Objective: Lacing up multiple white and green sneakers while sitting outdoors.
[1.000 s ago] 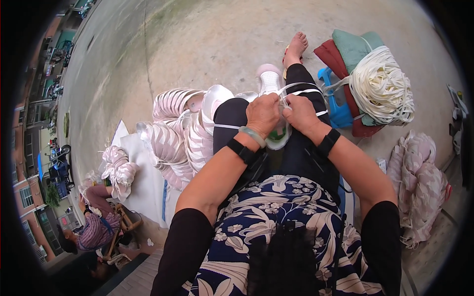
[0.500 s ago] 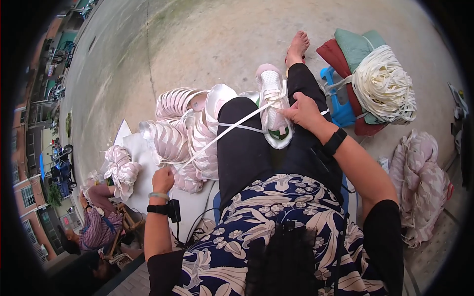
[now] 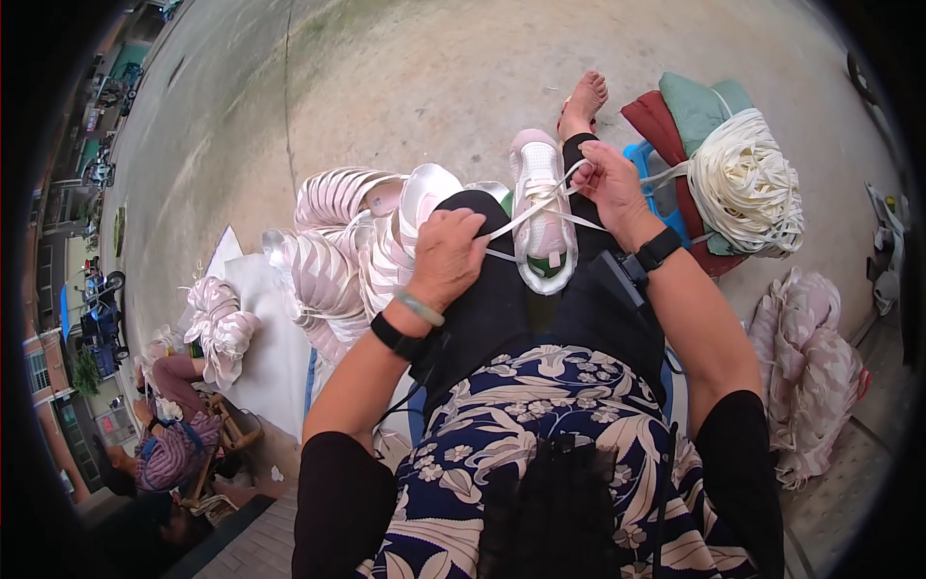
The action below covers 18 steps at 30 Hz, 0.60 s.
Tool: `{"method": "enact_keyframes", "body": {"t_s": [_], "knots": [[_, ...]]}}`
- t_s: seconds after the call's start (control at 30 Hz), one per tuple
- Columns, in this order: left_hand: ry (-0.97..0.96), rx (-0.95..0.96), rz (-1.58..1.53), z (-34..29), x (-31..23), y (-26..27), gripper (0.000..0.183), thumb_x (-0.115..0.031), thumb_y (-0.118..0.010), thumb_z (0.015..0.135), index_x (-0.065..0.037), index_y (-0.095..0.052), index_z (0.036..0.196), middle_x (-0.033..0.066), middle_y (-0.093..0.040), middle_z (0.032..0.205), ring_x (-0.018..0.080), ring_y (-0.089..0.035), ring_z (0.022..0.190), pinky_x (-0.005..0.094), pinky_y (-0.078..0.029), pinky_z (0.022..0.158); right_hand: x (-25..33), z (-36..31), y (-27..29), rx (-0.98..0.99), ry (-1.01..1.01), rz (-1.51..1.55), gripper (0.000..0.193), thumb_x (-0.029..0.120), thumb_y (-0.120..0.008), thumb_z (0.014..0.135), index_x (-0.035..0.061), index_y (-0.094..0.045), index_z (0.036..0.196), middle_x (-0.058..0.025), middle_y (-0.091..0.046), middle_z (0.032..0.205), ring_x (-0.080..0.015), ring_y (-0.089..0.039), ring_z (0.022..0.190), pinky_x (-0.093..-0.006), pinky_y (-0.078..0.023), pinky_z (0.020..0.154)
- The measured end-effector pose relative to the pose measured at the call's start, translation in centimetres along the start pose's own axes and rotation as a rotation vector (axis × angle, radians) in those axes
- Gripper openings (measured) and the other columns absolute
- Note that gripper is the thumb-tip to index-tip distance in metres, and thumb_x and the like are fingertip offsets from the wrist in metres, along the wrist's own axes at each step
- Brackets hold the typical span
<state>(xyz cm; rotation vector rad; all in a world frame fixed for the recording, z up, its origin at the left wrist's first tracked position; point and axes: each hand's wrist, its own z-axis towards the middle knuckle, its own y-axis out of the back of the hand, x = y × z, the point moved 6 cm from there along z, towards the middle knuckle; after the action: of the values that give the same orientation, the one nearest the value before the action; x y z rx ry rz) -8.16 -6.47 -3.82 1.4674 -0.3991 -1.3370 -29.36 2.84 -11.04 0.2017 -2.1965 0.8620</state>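
A pink and white sneaker upper (image 3: 543, 207) with a green patch at its heel opening rests between my thighs, toe pointing away from me. A white shoelace (image 3: 508, 228) runs from its eyelets to my left hand (image 3: 449, 253), which is closed on it over my left thigh. Right of the shoe, my right hand (image 3: 611, 188) pinches another stretch of the lace, raised near the toe end. Lace strands cross over the tongue. To the left lie curved stacks of pink and white shoe uppers (image 3: 318, 280), nested in one another.
A large bundle of white laces (image 3: 745, 183) sits by red and green cushions (image 3: 690, 121) on a blue stool (image 3: 664, 198). Tied bundles of uppers lie at right (image 3: 808, 372) and left (image 3: 224, 328). Another person (image 3: 178, 454) sits at lower left.
My left hand has come in from the far left to beside the shoe, shortening the lace stretch. My right hand has left the shoe's side and risen with a lace pinched in it.
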Motion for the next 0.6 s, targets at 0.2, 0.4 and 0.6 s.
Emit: {"method": "enact_keyframes", "body": {"t_s": [0.2, 0.4, 0.6], "knots": [[-0.034, 0.014, 0.105, 2.3, -2.0, -3.3, 0.019, -0.017, -0.06, 0.073, -0.007, -0.059, 0.089, 0.0053, -0.057, 0.083, 0.0257, -0.052, 0.079, 0.0379, -0.036, 0.07, 0.8, -1.7, -1.1, 0.422, -0.102, -1.064, 0.02, 0.02, -0.052, 0.082, 0.0033, -0.058, 0.074, -0.0031, -0.054, 0.057, -0.0097, -0.055, 0.052, -0.0229, -0.044, 0.046], [-0.024, -0.018, 0.181, 3.3, -2.1, -5.1, 0.014, -0.024, -0.059, 0.075, -0.01, -0.059, 0.079, 0.0042, -0.056, 0.073, 0.025, -0.051, 0.073, 0.0392, -0.034, 0.065, 1.4, -1.7, -1.7, 0.356, 0.21, -1.534, 0.027, 0.031, -0.057, 0.077, 0.0058, -0.063, 0.069, -0.0099, -0.059, 0.058, -0.0228, -0.059, 0.055, -0.0342, -0.045, 0.054], [0.043, 0.027, 0.112, 3.7, -2.0, -5.8, 0.017, -0.025, -0.059, 0.076, -0.008, -0.057, 0.073, 0.0069, -0.056, 0.07, 0.0271, -0.054, 0.071, 0.0384, -0.034, 0.066, 1.3, -0.8, -0.9, 0.293, 0.335, -1.43, 0.025, 0.031, -0.061, 0.074, 0.0063, -0.063, 0.068, -0.0098, -0.058, 0.059, -0.0235, -0.058, 0.058, -0.0351, -0.044, 0.055]]}}
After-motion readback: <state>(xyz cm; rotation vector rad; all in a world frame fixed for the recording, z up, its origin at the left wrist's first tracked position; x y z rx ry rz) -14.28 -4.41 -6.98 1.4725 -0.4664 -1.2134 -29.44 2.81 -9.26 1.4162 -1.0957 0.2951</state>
